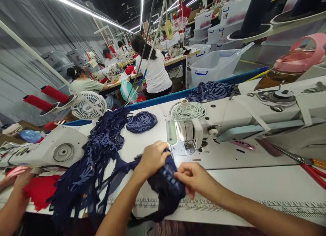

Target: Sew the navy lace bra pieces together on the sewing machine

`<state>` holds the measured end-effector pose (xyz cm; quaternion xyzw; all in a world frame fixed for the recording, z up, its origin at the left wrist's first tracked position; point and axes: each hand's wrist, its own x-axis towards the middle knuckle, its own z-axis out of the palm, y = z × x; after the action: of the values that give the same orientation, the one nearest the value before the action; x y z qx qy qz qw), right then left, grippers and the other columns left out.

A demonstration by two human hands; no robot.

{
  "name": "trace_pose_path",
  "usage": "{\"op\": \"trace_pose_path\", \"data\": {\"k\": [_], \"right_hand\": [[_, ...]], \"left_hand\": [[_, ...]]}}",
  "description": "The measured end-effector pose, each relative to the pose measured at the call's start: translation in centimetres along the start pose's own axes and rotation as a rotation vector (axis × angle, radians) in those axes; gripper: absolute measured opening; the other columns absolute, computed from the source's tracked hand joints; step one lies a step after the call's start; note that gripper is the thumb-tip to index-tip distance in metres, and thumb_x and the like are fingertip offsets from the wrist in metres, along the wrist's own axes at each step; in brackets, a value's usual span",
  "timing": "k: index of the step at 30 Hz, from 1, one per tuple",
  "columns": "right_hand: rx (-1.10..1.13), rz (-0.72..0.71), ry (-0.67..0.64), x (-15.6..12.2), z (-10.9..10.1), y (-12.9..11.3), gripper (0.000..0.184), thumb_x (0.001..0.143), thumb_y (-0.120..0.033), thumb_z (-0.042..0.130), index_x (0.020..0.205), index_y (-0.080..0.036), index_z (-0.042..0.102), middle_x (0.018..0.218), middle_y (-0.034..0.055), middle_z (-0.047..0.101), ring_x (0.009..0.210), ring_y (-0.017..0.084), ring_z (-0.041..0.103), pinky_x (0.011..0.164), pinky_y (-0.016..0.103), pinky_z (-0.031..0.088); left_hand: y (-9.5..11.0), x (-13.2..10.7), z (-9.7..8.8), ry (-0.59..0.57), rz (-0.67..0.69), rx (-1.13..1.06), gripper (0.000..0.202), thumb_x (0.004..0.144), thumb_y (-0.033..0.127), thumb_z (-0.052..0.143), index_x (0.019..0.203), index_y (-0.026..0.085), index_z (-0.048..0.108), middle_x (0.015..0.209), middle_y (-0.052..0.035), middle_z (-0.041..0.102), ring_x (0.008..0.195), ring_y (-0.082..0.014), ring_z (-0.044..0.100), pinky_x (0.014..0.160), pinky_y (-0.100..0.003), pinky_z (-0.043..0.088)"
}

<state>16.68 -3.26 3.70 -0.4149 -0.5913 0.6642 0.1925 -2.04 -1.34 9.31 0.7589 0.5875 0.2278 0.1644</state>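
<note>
A navy lace bra [169, 181] hangs over the front of the sewing table, with a dark strap trailing down at its lower left. My left hand [154, 158] is closed on its upper edge. On the other side my right hand [192, 178] pinches the bra's edge between thumb and fingers. Just beyond my hands is the sewing machine's needle area [188, 146]. A navy lace cup [142, 122] lies on the table behind my left hand. To the left, a long heap of navy lace pieces [94, 154] spills over the table's front.
A printed ruler [219, 205] runs along the table's front edge. Scissors [300, 159] with red and orange handles lie at right. A co-worker's hand [24, 178] is by red fabric [42, 192] at left. Coiled pale cord [189, 111] sits on the machine head. Other people sew behind.
</note>
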Motion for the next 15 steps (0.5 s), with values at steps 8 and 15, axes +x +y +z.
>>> {"op": "trace_pose_path", "data": {"k": [8, 15], "right_hand": [[-1.012, -0.689, 0.297, -0.5, -4.2, 4.3, 0.026, 0.099, -0.018, 0.044, 0.113, -0.021, 0.067, 0.086, 0.0063, 0.06, 0.079, 0.021, 0.054, 0.065, 0.031, 0.038], [-1.174, -0.858, 0.304, 0.1, -6.4, 4.6, 0.038, 0.094, -0.005, 0.039, 0.122, -0.017, 0.063, 0.082, 0.0044, 0.059, 0.069, 0.018, 0.053, 0.062, 0.03, 0.04]], "left_hand": [[-2.3, 4.8, 6.6, 0.014, -0.038, -0.051, 0.013, 0.079, 0.028, 0.079, 0.088, 0.026, 0.071, 0.091, -0.0042, 0.069, 0.091, -0.0251, 0.065, 0.087, -0.033, 0.05], [-1.4, 0.5, 6.1, 0.071, 0.271, 0.255, 0.018, 0.102, 0.023, 0.05, 0.108, 0.02, 0.066, 0.11, -0.0085, 0.072, 0.111, -0.025, 0.062, 0.104, -0.048, 0.042]]}}
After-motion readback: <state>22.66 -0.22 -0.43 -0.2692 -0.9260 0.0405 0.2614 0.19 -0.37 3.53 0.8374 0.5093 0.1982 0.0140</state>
